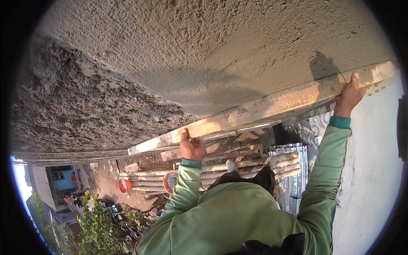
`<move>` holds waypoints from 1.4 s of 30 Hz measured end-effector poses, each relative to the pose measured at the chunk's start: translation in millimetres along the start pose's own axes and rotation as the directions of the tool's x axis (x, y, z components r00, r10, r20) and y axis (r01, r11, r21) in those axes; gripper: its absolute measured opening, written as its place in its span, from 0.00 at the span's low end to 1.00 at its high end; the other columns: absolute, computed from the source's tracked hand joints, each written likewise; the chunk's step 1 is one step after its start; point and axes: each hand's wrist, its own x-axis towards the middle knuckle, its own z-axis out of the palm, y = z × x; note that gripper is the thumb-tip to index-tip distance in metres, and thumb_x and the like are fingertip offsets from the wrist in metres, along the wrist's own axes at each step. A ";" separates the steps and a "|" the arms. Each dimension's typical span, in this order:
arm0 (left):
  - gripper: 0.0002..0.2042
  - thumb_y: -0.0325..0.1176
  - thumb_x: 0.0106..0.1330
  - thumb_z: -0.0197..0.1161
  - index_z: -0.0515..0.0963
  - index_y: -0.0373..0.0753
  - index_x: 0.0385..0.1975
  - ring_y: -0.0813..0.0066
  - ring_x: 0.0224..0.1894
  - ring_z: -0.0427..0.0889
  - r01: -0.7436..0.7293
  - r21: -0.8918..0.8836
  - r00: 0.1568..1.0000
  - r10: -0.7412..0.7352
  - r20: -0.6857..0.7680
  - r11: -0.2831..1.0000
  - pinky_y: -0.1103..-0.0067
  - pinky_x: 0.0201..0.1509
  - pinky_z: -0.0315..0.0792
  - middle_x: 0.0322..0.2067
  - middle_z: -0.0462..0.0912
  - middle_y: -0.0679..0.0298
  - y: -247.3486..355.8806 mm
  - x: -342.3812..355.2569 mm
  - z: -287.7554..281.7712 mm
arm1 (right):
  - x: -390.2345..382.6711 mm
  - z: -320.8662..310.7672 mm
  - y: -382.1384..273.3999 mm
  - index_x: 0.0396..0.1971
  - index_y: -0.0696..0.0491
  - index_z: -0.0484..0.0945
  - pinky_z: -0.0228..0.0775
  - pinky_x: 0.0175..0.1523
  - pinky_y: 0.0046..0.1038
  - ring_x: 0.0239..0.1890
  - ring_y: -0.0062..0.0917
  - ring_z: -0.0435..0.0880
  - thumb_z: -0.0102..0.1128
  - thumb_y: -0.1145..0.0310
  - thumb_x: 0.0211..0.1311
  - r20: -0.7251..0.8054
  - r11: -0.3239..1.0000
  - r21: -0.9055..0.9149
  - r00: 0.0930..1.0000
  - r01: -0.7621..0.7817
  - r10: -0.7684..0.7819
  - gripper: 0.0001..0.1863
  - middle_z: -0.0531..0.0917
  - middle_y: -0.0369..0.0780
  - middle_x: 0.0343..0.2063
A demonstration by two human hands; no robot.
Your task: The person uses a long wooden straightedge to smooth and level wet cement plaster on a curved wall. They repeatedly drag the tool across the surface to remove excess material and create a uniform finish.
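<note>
Long pale board (255, 104) set aslant along the lower edge of the grey plastered wall (238, 51), left end lower, right end higher toward the pale smooth wall (372, 170). Left hand (192, 149) clamped on the board's lower edge, left of its middle: thumb up on the face, fingers bent in together. Right hand (349, 97) clamped near the board's right end, thumb laid up the face, other fingers curled at the lower edge, partly hidden. Both arms in green sleeves, spread wide.

Plaster above the board fairly even, with a damp-looking smoother patch near the middle; left part of the wall a dark, rough patch (85, 102), coarse and pitted.

Below: bamboo poles (287, 163) side by side, corrugated metal sheet (302, 174) at their right ends, red bucket (124, 185) near their left ends. Leafy plant (87, 216) lower left.
</note>
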 end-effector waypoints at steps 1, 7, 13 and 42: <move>0.09 0.42 0.65 0.58 0.75 0.47 0.39 0.72 0.29 0.73 0.068 0.071 0.997 -0.065 -0.048 0.995 0.73 0.37 0.74 0.29 0.78 0.66 -17.3 -5.2 8.4 | 19.7 -4.2 0.0 0.29 0.58 0.76 0.69 0.23 0.26 0.19 0.24 0.76 0.62 0.57 0.60 0.086 0.988 0.154 0.996 -0.007 -0.006 0.17 0.77 0.37 0.22; 0.11 0.43 0.63 0.61 0.73 0.44 0.36 0.73 0.28 0.71 0.106 0.122 0.991 -0.094 -0.099 0.987 0.77 0.37 0.74 0.27 0.72 0.65 -28.0 9.0 5.5 | 33.9 -34.3 31.8 0.45 0.66 0.71 0.74 0.39 0.30 0.30 0.29 0.77 0.55 0.59 0.65 0.033 0.992 0.081 0.995 -0.098 0.096 0.22 0.77 0.41 0.31; 0.11 0.46 0.67 0.55 0.76 0.46 0.33 0.79 0.17 0.68 -0.043 0.128 0.999 0.043 0.004 0.991 0.85 0.25 0.72 0.21 0.76 0.72 -32.1 6.7 9.6 | 42.8 -24.8 92.3 0.59 0.62 0.63 0.46 0.69 0.38 0.62 0.47 0.62 0.41 0.64 0.70 0.138 0.566 -0.731 0.895 0.382 -0.425 0.23 0.64 0.60 0.58; 0.14 0.46 0.66 0.56 0.77 0.44 0.40 0.82 0.34 0.77 -0.476 0.720 0.879 0.254 0.403 0.505 0.87 0.30 0.71 0.32 0.81 0.69 6.6 90.3 -102.0 | -35.1 -34.1 141.2 0.59 0.64 0.59 0.55 0.63 0.39 0.59 0.48 0.66 0.54 0.54 0.65 -0.132 0.893 -0.447 0.983 0.057 -0.129 0.33 0.69 0.58 0.54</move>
